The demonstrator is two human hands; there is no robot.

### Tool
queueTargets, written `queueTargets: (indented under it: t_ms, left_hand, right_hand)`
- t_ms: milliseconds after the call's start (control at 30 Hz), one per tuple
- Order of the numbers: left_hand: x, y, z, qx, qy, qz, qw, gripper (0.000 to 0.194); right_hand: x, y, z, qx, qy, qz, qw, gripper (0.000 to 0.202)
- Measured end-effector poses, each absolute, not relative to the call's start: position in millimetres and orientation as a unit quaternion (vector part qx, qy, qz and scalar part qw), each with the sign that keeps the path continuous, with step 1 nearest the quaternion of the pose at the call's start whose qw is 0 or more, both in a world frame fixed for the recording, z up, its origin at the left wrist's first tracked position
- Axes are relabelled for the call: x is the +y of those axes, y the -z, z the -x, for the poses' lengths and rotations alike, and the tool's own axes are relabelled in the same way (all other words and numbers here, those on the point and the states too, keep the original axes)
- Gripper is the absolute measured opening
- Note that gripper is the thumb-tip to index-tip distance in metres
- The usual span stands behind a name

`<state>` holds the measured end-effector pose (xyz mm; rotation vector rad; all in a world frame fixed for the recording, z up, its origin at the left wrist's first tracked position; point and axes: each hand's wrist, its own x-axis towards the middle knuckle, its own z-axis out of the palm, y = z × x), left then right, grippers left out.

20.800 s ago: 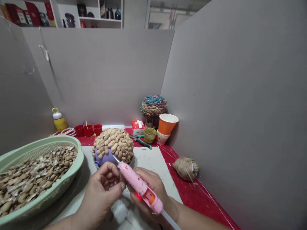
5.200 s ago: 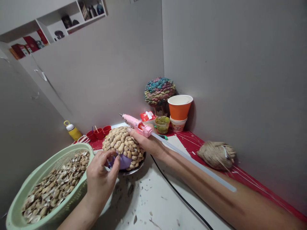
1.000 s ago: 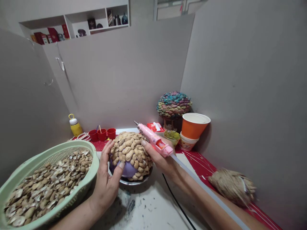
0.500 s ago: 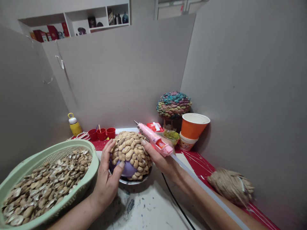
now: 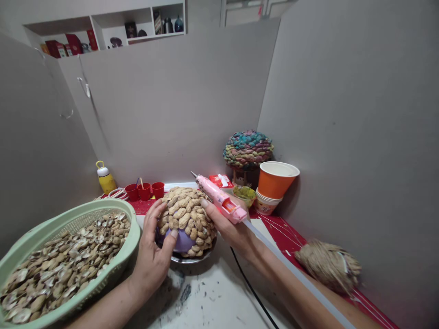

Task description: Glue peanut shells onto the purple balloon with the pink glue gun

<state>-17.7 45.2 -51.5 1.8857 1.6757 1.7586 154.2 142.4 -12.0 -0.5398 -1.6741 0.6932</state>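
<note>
In front of me a rounded purple form [image 5: 184, 241], maybe a balloon, sits in a shallow metal bowl [image 5: 194, 260]. Peanut shells [image 5: 183, 211] cover its top and right side; a bare purple patch shows at the lower front. My left hand [image 5: 156, 246] grips its left side, thumb at the upper edge of the bare patch. My right hand [image 5: 229, 228] is closed around a pink hot glue gun [image 5: 219, 198] with a long glue stick [image 5: 295, 269] out of its back. The nozzle points up and left above the shells; the right fingers are mostly hidden.
A green basket [image 5: 135, 224] of shells stands left. Behind are red cups [image 5: 144, 191], a yellow bottle [image 5: 107, 180] and a coloured shell-covered dome [image 5: 247, 151]. To the right are an orange paper bucket [image 5: 277, 183] and a twine bundle [image 5: 329, 265]. A black cord [image 5: 248, 285] crosses the table.
The view has shifted very slightly. Both hands keep their hold, and the glue gun and shell-covered form stay in the same place.
</note>
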Motion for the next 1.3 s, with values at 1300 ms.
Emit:
queueTargets:
  t_ms: [1300]
  left_hand:
    - [53.1, 47.7, 12.9, 0.549, -0.607, -0.573, 0.033, 0.032]
  right_hand:
    - [136.9, 5.3, -156.1, -0.726, -0.297, 0.247, 0.569, 0.026]
